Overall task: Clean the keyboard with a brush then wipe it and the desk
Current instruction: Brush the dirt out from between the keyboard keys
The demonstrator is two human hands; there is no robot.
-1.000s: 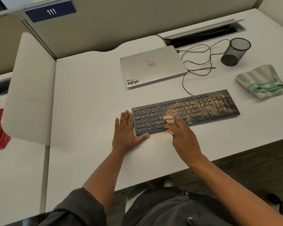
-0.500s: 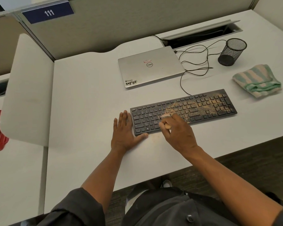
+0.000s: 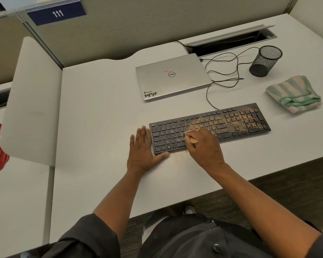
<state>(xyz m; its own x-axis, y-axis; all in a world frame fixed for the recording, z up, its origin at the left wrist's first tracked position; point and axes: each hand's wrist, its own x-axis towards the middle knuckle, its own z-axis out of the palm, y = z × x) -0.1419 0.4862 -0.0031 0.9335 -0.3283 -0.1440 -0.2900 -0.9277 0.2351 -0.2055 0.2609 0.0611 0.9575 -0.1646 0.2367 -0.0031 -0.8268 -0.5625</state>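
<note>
The pale grey laminate desk (image 3: 101,127) carries a dusty black flat keyboard (image 3: 231,123) near its front edge, a closed silver laptop (image 3: 172,77) beyond it, a black wire-mesh pen cup (image 3: 266,61) far right, a folded green-and-cream striped cloth (image 3: 294,94) right, and loose black cables (image 3: 224,71).

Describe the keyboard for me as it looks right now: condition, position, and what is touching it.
The keyboard is black, full-size and flat, apparently plastic, lying slightly angled on the white desk in front of the laptop. Tan dust covers its middle and right keys; the left keys look mostly clean. A thin black cable runs from its back edge. The left hand rests flat against its left end; the right hand holds a brush over the middle keys.
</note>
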